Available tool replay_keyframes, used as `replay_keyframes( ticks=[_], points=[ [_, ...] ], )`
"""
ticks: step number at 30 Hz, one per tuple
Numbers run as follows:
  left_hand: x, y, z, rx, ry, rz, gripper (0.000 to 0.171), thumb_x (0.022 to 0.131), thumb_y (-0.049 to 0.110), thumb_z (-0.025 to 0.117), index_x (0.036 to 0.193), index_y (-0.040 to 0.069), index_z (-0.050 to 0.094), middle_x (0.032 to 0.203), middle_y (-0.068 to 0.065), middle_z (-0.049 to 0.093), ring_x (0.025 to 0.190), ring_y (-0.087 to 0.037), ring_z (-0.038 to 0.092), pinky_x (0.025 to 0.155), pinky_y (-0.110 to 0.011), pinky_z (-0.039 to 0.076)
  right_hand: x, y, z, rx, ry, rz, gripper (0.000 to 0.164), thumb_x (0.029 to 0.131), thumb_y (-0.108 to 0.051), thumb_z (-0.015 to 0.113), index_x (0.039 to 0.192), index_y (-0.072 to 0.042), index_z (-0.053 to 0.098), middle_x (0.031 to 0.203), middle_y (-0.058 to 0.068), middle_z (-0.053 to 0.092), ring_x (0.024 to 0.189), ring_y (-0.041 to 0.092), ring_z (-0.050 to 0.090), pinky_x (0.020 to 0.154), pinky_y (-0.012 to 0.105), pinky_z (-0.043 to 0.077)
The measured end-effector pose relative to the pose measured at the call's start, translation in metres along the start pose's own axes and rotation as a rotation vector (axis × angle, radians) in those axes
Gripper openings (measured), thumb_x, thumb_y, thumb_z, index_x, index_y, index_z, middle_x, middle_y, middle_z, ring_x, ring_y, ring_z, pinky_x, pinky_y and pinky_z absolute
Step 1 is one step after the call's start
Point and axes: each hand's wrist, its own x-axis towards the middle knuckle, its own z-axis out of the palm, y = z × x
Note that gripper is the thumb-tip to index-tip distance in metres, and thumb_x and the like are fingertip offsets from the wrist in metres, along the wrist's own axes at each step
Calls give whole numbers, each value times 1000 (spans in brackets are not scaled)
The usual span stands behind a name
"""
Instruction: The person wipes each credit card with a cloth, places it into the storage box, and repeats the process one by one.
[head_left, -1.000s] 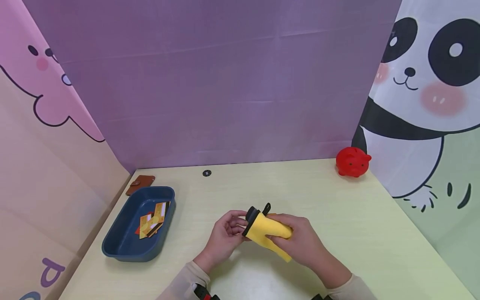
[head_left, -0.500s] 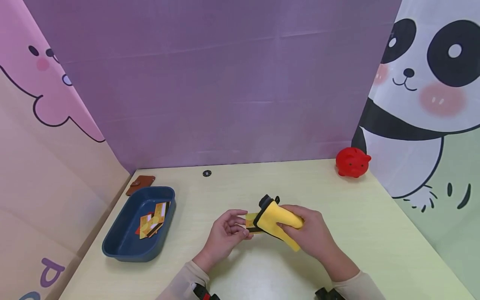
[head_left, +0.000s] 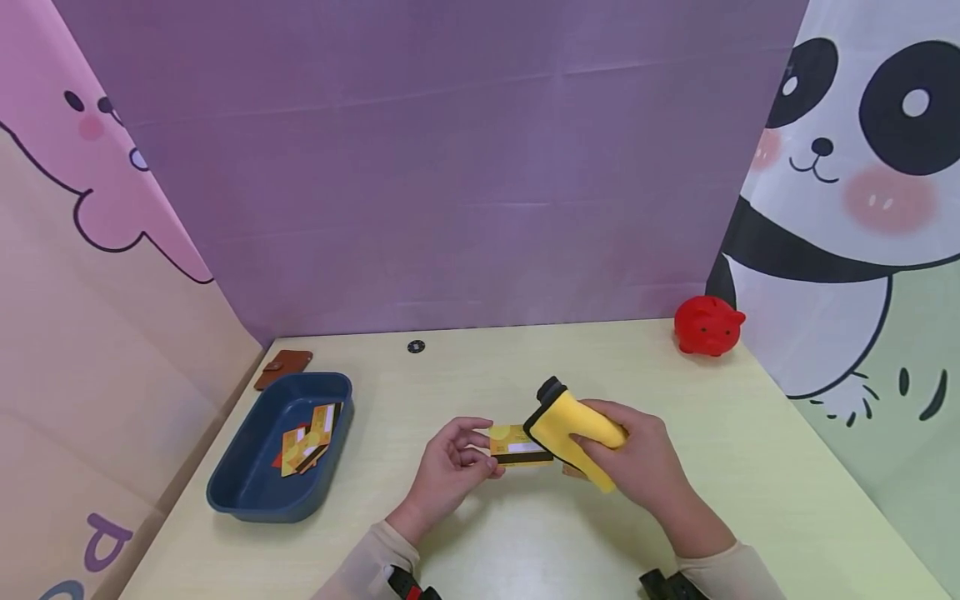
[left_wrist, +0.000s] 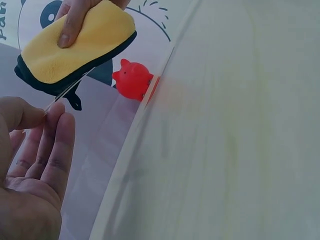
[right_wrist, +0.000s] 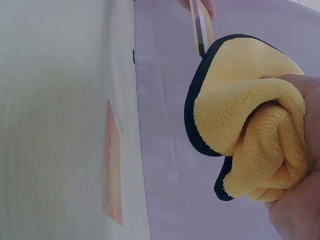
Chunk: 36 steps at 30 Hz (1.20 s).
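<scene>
My left hand (head_left: 448, 463) pinches the left edge of a gold bank card (head_left: 512, 437) with a dark stripe, held above the table. In the left wrist view the card shows almost edge-on between thumb and fingers. My right hand (head_left: 641, 458) grips a folded yellow cloth (right_wrist: 245, 65) with black edging. The cloth lies against the card's right end and covers part of it. Below the cloth, another card (right_wrist: 112, 170) lies flat on the table, mostly hidden in the head view.
A blue bin (head_left: 243, 483) with several cards (head_left: 318, 425) inside stands at the left. Behind it lies a brown wallet (head_left: 283, 367). A black round chip (head_left: 416, 346) is near the table's back edge, and a red piggy bank (head_left: 707, 326) is at the back right.
The right hand has drawn the cloth to the right along the card, uncovering most of it. The card on the table has come partly into view. The left hand has stayed nearly still.
</scene>
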Motion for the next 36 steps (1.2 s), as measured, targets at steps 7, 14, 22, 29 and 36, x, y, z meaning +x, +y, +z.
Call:
replay_keyframes(
  ticks=[7,14,22,29,36],
  points=[
    [1,-1,-1,38,41,15,56,88,-19,66,139,0,54,111,-25,64,83,-21,72,80,-41,65,0,0,-6,-11,14,4,44,85,-11,88,127,-16,75,109,5,75,83,24,63,67,33,59],
    [3,4,-5,47,101,22,52,89,-18,67,137,-2,56,105,-22,65,80,-21,71,78,-42,66,1,3,-11,-24,37,-6,44,85,-9,88,127,-14,74,109,6,75,82,24,63,65,33,58],
    [6,13,-14,68,168,43,48,90,-18,65,135,-2,56,103,-19,67,82,-22,72,77,-41,66,2,6,-17,-35,58,-7,45,85,-9,88,127,-13,74,106,7,75,80,25,62,64,32,58],
    [7,29,-28,113,245,97,42,92,-13,70,130,1,59,101,-21,69,80,-24,73,75,-39,66,2,11,-25,-57,67,19,46,87,-12,87,130,-14,73,109,9,75,84,27,62,65,32,58],
    [4,42,-45,105,304,142,38,94,-10,71,128,0,58,101,-26,69,79,-23,71,77,-36,65,2,16,-33,-85,69,56,48,88,-18,87,133,-14,72,113,11,74,86,28,62,65,31,58]
  ],
)
